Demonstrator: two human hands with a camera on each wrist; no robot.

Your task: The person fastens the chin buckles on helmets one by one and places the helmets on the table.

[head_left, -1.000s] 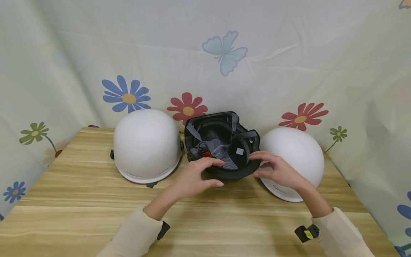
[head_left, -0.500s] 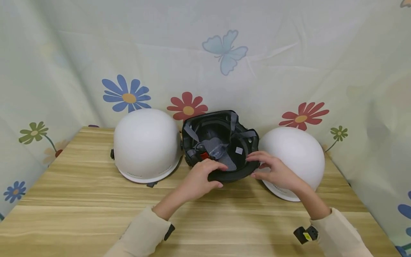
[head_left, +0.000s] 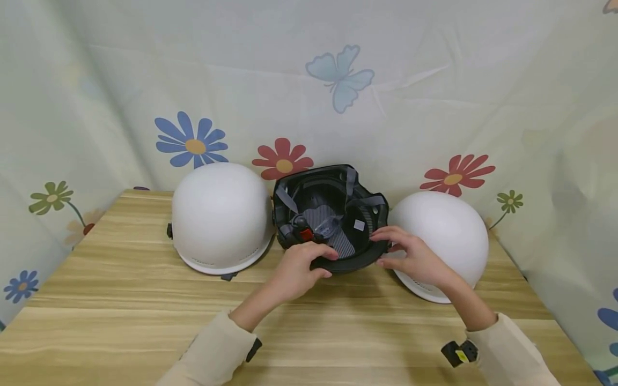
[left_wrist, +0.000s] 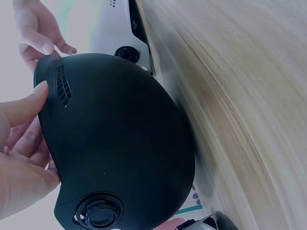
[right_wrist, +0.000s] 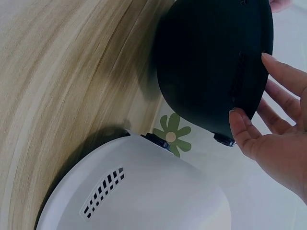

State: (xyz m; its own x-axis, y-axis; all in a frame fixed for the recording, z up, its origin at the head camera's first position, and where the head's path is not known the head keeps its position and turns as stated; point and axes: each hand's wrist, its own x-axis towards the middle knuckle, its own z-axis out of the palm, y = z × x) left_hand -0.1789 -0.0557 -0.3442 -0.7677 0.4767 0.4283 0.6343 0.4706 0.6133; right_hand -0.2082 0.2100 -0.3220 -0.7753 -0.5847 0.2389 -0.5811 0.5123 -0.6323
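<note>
A black helmet [head_left: 333, 220] sits upside down between two white ones, its grey straps, red buckle part and striped lining showing. My left hand [head_left: 294, 271] grips the near rim, fingers over the inside and thumb on the outer shell. At the near right of the same rim, my right hand [head_left: 410, 257] pinches the edge between fingers and thumb. The left wrist view shows the smooth outer shell [left_wrist: 124, 134] with a vent and a round side knob. In the right wrist view, my right thumb and fingers [right_wrist: 244, 127] lie on either side of the rim.
One white helmet [head_left: 222, 214] stands dome up to the left, close against the black one. Another white helmet [head_left: 444, 236] is at the right, partly behind my right hand. Behind the wooden table [head_left: 145, 321] hangs a flowered curtain [head_left: 415, 123].
The black helmet has shifted slightly left and tilted a little. My left hand has moved right along the rim and closer onto it; my right hand has moved slightly left with the helmet.
</note>
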